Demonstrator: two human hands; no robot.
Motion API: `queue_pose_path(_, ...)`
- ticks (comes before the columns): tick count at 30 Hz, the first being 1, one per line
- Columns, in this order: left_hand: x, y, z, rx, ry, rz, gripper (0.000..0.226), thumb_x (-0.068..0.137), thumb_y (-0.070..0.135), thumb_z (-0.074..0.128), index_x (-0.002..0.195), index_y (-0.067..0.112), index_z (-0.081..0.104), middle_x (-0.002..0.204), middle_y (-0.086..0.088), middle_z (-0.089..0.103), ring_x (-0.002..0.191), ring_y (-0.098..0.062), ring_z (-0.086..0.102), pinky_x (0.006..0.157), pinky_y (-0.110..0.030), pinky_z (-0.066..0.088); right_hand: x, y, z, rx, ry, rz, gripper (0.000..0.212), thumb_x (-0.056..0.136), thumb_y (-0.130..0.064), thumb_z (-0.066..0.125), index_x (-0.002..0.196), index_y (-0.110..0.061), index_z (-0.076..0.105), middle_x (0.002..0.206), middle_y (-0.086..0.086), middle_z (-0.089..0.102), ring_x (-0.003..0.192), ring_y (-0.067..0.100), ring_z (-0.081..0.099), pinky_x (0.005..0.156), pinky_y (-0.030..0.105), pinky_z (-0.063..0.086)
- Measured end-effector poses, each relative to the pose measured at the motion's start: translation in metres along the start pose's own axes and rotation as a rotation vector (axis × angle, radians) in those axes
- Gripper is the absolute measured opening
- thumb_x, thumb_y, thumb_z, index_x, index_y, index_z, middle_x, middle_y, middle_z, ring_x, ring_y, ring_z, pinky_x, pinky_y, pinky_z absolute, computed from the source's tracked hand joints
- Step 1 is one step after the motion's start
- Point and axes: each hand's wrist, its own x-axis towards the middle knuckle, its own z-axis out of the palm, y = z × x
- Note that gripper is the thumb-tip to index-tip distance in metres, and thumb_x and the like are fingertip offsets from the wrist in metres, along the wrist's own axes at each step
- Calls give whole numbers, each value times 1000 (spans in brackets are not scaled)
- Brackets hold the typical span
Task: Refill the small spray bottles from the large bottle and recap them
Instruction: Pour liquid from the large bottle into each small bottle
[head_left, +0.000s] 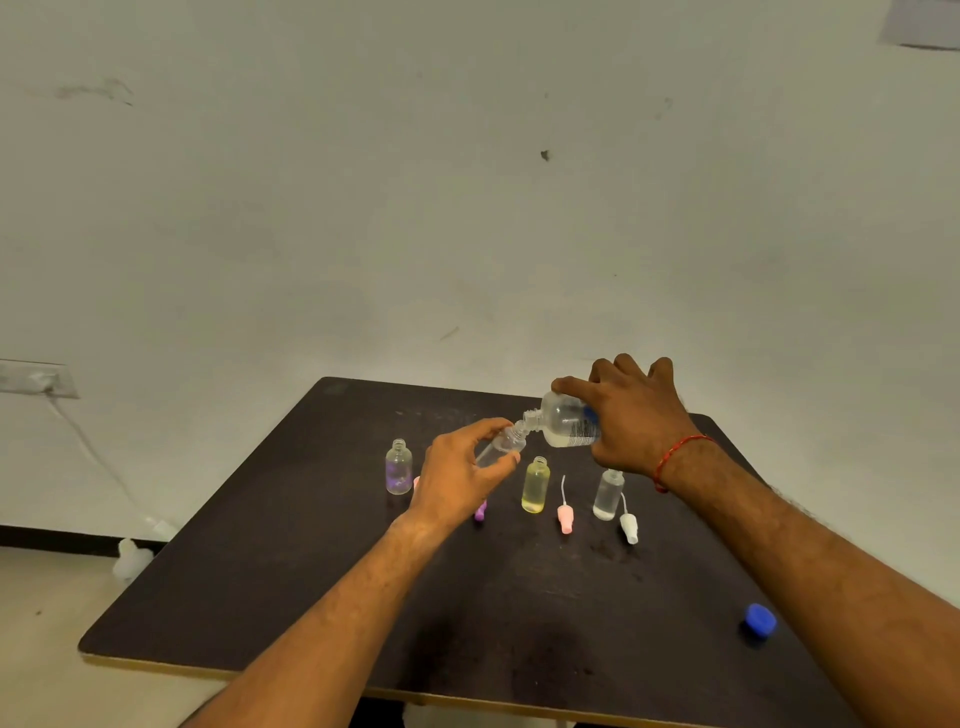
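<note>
While right hand (634, 415) curls fingers round large bottle (566, 423), tipped neck-down toward left, left hand (457, 478) pinches small spray bottle (501, 447) above surface (311, 571), long axis slanted up-right. Mouths touching or just apart: cannot tell. Pour likely hinges on mouth alignment.

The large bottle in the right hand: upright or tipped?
Tipped. The large bottle lies nearly sideways in the right hand, mouth at the small bottle.
</note>
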Motion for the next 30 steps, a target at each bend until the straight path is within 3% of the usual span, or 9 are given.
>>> queue_pose_path(11, 0, -4, 1, 1, -8, -15, 38, 91, 32, 76, 128, 27, 69, 119, 13, 73, 110, -6, 67, 94, -41, 60, 0, 0, 1, 5, -7, 7, 79, 76, -39, 70, 143, -46, 29, 121, -3, 50, 117, 19, 42, 96, 48, 30)
queue_pose_path(30, 0, -6, 2, 24, -4, -6, 38, 91, 33, 75, 128, 30, 68, 115, 20, 69, 108, -1, 65, 96, -35, 59, -6, -2, 5, 30, -32, 38, 78, 76, -42, 69, 142, -45, 28, 122, -3, 52, 117, 19, 45, 98, 49, 29)
